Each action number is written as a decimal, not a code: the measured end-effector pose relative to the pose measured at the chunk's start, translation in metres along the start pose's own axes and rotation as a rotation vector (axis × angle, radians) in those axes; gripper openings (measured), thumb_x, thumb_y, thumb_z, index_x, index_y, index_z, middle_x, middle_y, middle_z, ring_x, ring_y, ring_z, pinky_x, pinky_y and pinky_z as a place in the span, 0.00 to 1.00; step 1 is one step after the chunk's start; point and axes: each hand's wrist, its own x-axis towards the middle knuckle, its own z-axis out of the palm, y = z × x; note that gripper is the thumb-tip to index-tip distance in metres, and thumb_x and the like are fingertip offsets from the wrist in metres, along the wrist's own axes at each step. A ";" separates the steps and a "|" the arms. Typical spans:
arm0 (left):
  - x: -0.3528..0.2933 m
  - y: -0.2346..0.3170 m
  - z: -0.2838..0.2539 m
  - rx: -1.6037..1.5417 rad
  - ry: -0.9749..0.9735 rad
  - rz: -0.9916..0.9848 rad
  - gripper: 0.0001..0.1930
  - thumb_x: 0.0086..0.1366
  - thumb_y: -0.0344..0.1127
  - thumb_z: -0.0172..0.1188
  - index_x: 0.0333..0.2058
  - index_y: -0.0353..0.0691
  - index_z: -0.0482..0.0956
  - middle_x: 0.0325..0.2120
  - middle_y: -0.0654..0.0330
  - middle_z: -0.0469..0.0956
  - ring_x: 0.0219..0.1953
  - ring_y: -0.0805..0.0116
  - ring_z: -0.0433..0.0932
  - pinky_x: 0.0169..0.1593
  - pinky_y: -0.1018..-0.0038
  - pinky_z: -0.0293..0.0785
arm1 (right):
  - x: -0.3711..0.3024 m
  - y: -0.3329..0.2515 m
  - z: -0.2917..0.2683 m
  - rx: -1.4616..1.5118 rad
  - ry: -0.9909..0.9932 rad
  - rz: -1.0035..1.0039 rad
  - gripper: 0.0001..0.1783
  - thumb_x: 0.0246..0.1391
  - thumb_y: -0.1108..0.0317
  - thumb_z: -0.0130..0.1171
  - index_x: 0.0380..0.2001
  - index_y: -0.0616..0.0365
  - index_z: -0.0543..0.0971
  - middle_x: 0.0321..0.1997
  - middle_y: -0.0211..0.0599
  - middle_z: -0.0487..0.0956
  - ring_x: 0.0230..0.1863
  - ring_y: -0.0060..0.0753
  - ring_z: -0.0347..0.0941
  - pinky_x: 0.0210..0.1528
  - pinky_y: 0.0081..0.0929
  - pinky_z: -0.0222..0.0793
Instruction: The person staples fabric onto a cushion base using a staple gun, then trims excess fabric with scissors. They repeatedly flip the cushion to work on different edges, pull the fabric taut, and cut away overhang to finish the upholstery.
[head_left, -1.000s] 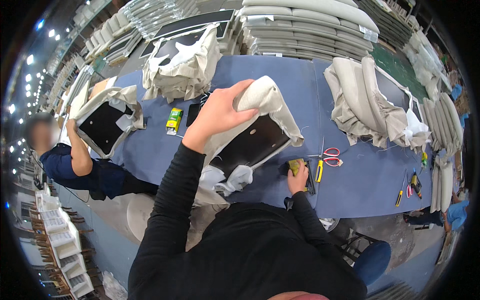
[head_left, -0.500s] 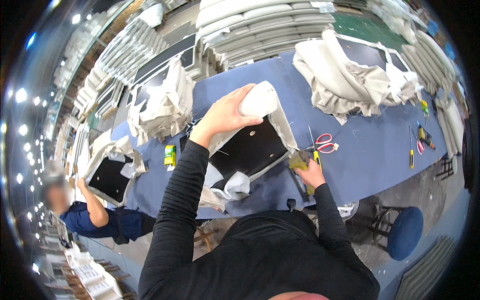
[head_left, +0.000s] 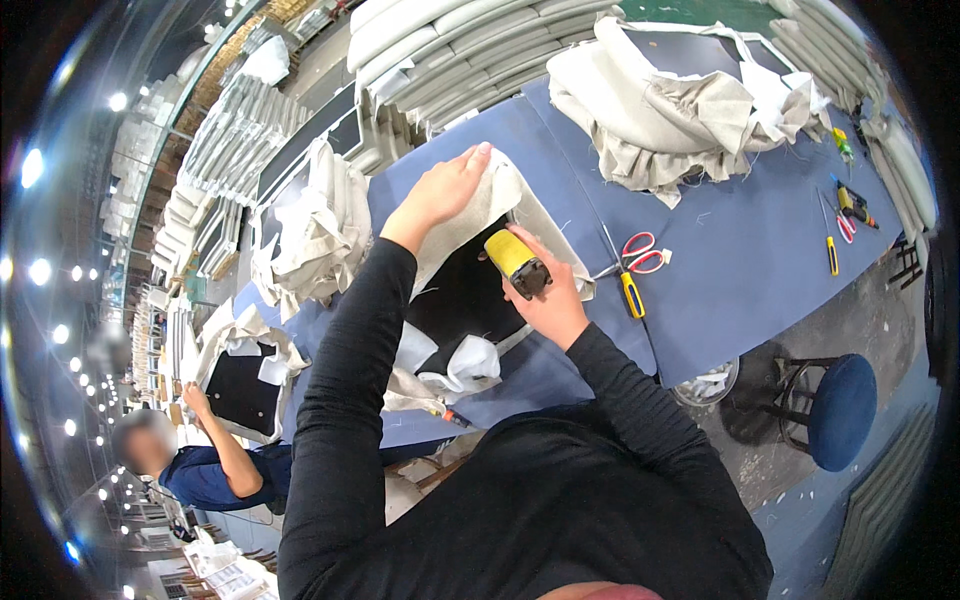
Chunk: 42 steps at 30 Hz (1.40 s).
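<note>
A beige-covered upholstered panel (head_left: 545,222) lies on the blue table with its black underside (head_left: 455,290) up. At its far corner my left hand (head_left: 447,192) is closed over the edge of the beige fabric; its thumb is hidden. My right hand (head_left: 555,300) grips a yellow and black staple gun (head_left: 515,258), its nose at the panel's inner far edge. White cloth (head_left: 472,365) bunches at the near side. Just right of the panel are red-handled scissors (head_left: 640,250) and a yellow-handled screwdriver (head_left: 632,297).
Other partly covered pieces (head_left: 660,110) sit at the far right and far left (head_left: 310,230). Stacked padded panels (head_left: 460,60) stand behind the table. More tools (head_left: 853,203) lie at the right end. A blue stool (head_left: 840,410) stands right; a co-worker (head_left: 220,475) works at left.
My right hand has brought the staple gun from the panel's right side up over its far corner. My left hand has shifted from wrapping the corner to lying along the fabric edge.
</note>
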 end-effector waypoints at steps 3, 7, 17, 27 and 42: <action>-0.028 0.028 -0.001 0.133 0.065 0.159 0.32 0.86 0.61 0.39 0.77 0.47 0.66 0.64 0.40 0.80 0.63 0.32 0.80 0.66 0.47 0.74 | -0.005 -0.003 0.004 -0.009 0.001 0.083 0.31 0.59 0.72 0.72 0.65 0.61 0.79 0.52 0.53 0.89 0.55 0.48 0.89 0.59 0.36 0.80; -0.041 0.038 0.004 0.233 0.129 0.218 0.30 0.85 0.57 0.46 0.78 0.55 0.63 0.57 0.43 0.84 0.56 0.32 0.83 0.57 0.43 0.79 | -0.002 -0.011 -0.018 -0.080 -0.036 0.048 0.25 0.61 0.66 0.74 0.59 0.64 0.83 0.46 0.47 0.91 0.48 0.41 0.91 0.53 0.34 0.82; -0.047 0.055 0.007 0.265 0.131 0.255 0.31 0.80 0.46 0.55 0.78 0.55 0.61 0.55 0.46 0.84 0.54 0.35 0.84 0.54 0.43 0.82 | 0.021 -0.051 -0.049 -0.133 0.156 -0.174 0.27 0.59 0.72 0.73 0.61 0.61 0.83 0.48 0.46 0.92 0.50 0.39 0.92 0.52 0.31 0.83; -0.050 0.045 0.016 0.282 0.237 0.367 0.32 0.74 0.44 0.63 0.71 0.39 0.66 0.52 0.46 0.84 0.50 0.37 0.86 0.51 0.46 0.84 | 0.018 -0.059 -0.050 -0.144 0.180 -0.296 0.27 0.58 0.73 0.72 0.62 0.59 0.83 0.47 0.46 0.92 0.49 0.41 0.92 0.51 0.31 0.83; -0.059 0.063 0.014 0.236 0.156 0.282 0.29 0.71 0.38 0.66 0.68 0.44 0.68 0.58 0.46 0.83 0.57 0.35 0.83 0.55 0.43 0.82 | 0.018 -0.056 -0.054 -0.136 0.162 -0.185 0.29 0.55 0.75 0.72 0.62 0.58 0.83 0.41 0.48 0.90 0.43 0.43 0.92 0.46 0.31 0.82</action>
